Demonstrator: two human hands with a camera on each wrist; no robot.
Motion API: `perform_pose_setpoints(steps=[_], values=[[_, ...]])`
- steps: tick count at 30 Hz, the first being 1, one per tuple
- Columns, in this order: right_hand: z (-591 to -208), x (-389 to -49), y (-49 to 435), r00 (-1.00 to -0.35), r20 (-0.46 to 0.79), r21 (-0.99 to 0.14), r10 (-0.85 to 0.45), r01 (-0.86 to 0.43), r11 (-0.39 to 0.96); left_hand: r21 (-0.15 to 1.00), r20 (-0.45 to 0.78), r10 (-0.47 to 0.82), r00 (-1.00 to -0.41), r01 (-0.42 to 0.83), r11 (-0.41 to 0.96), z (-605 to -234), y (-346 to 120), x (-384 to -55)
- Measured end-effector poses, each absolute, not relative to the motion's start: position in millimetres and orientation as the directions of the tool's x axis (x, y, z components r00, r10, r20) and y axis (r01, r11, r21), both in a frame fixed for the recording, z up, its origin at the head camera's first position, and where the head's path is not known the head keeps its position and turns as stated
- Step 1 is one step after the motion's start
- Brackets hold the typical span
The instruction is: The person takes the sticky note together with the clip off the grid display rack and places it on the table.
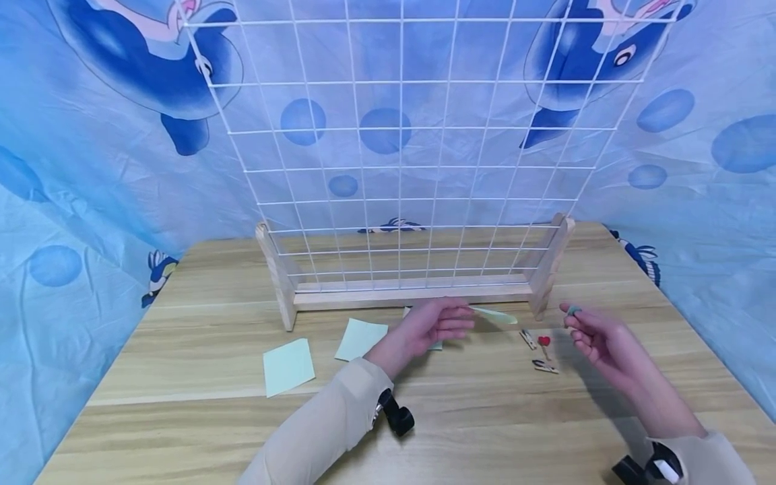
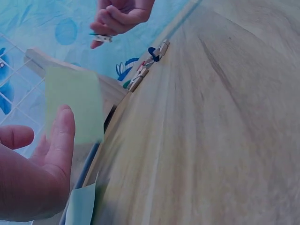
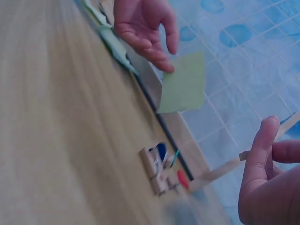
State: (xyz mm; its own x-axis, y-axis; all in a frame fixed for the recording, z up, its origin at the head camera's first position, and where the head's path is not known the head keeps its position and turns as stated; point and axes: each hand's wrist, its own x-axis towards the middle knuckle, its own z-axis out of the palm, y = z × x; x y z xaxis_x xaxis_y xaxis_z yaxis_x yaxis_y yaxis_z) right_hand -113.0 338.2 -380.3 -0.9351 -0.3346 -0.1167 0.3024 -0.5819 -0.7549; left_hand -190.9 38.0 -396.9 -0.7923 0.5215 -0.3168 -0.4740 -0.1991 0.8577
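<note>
My left hand [image 1: 427, 327] is in front of the wire grid, palm turned toward the right. Its fingers hold a pale green square of paper [image 3: 185, 84] by one edge; the thumb stands apart from the sheet. The paper is upright, just above the table. To the right, my right hand [image 1: 609, 340] is raised over the table and pinches a small wooden clothespin [image 2: 102, 38] with a teal ornament between thumb and fingertips. Between the hands lie several small clothespins [image 1: 545, 366], one with a red heart [image 1: 543, 341].
A white wire grid [image 1: 400, 168] stands in a wooden base [image 1: 412, 296] at the back of the wooden table [image 1: 473, 431]. Pale green paper squares lie at left [image 1: 287, 367] and nearer the middle [image 1: 360, 339], another partly under the left hand. A blue patterned sheet [image 1: 79, 323] hangs behind.
</note>
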Motion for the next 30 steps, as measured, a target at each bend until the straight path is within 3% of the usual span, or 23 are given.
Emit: perform_pose_setpoints(steps=[17,24,30], values=[[-401,-103,350,-0.913,-0.179,-0.739,-0.367,0.371,-0.563,0.909,-0.348,0.444,-0.826,-0.413,-0.055,-402,41,-187],[-406,-103,349,-0.914,-0.245,-0.748,-0.322,0.39,-0.537,0.919,-0.347,0.476,-0.808,-0.394,0.001,-401,40,-184],[-410,-105,351,-0.917,-0.203,-0.74,-0.343,0.373,-0.56,0.919,-0.352,0.483,-0.802,-0.393,0.017,-401,38,-182]])
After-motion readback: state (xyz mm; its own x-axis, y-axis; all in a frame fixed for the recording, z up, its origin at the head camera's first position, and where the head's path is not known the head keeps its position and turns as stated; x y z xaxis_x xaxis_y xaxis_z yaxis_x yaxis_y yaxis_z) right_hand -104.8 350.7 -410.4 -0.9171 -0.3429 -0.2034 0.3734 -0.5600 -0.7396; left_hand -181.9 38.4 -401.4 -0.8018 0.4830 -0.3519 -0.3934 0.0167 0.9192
